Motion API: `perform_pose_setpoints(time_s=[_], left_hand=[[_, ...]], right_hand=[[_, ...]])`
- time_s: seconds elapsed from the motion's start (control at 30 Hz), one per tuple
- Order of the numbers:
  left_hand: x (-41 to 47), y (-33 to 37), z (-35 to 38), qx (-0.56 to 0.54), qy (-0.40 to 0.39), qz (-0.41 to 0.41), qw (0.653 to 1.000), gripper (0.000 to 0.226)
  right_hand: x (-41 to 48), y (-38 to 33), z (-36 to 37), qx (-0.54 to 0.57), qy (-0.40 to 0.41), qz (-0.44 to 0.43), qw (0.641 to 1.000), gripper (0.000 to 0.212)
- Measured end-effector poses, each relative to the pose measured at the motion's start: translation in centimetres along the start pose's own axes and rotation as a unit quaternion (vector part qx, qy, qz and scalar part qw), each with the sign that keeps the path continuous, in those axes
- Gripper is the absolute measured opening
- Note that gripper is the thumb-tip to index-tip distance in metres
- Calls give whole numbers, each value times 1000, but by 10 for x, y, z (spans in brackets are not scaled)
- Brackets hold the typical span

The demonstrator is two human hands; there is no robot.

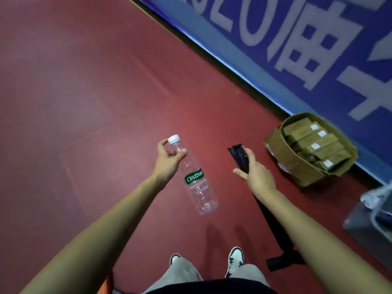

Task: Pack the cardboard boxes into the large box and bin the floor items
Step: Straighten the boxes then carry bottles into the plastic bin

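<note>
My left hand (167,160) pinches the neck of a clear plastic water bottle (197,183) with a white cap and a green label; the bottle hangs above the red floor. My right hand (254,172) grips a long black folded stick, like a tripod or pole (238,155), whose lower end (277,262) reaches down past my forearm. To the right, against the blue wall, a large open cardboard box (297,166) holds several small cardboard boxes (316,143) packed side by side.
A blue banner wall (297,49) with white lettering runs diagonally across the upper right. A grey bin with a white liner (373,213) sits at the right edge. My shoes (234,259) stand on the red floor (84,102) below.
</note>
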State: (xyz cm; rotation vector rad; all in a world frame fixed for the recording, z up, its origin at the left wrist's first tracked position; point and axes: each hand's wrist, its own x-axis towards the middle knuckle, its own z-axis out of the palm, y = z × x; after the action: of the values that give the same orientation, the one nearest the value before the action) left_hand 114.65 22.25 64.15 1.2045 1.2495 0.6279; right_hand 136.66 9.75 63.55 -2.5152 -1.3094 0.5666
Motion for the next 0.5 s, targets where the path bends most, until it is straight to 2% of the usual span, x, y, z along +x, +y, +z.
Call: perform_pose_setpoints(time_s=[0.27, 0.5], left_hand=[[-43, 20, 174, 52, -136, 49, 988, 64], [-105, 4, 351, 94, -227, 64, 967, 66]], right_hand=[[-62, 151, -55, -105, 86, 96, 986, 76], [-124, 297, -98, -145, 72, 150, 975, 78]])
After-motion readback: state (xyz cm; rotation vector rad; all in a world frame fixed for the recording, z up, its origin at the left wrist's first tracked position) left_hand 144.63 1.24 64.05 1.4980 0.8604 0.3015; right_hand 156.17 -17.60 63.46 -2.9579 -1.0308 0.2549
